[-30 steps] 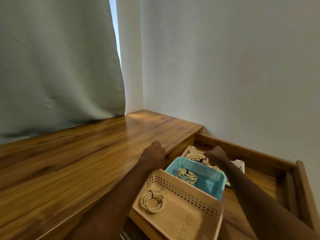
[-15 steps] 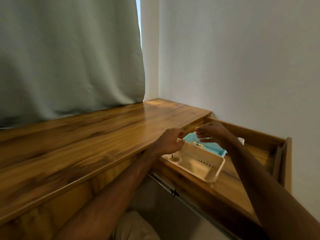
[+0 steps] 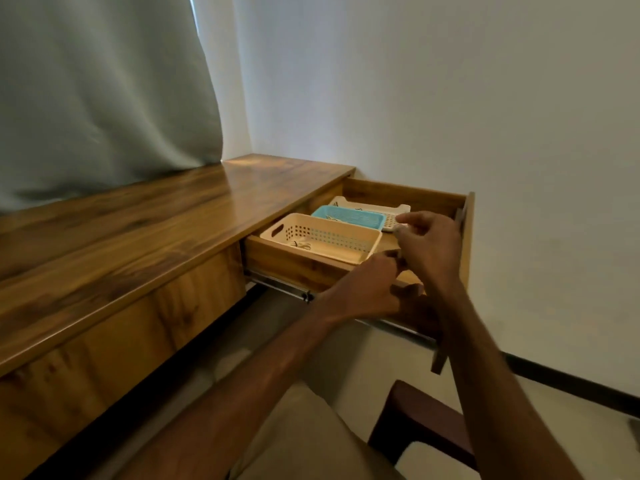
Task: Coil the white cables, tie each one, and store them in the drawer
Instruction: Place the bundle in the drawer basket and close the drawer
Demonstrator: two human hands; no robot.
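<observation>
The wooden drawer (image 3: 408,195) stands pulled out at the right end of the desk. Three baskets sit in it in a row: a beige basket (image 3: 346,252) nearest, a blue basket (image 3: 367,220) behind it and a white basket (image 3: 391,221) at the back. A coiled white cable (image 3: 302,244) with a dark tie lies in the beige basket; the coils in the other two barely show. My left hand (image 3: 363,289) has curled fingers against the drawer's near side wall. My right hand (image 3: 429,247) hovers over the drawer's outer end, fingers loosely apart, holding nothing.
The wooden desk top (image 3: 156,230) stretches to the left under a grey-green curtain (image 3: 104,98). A white wall (image 3: 485,116) is right behind the drawer. A metal slide rail (image 3: 280,285) runs under the drawer. A dark wooden chair with a cushion (image 3: 415,431) sits below.
The view has pulled back and dropped lower. Both hands have come away from the baskets toward the drawer's outer end. The beige basket rests inside the drawer.
</observation>
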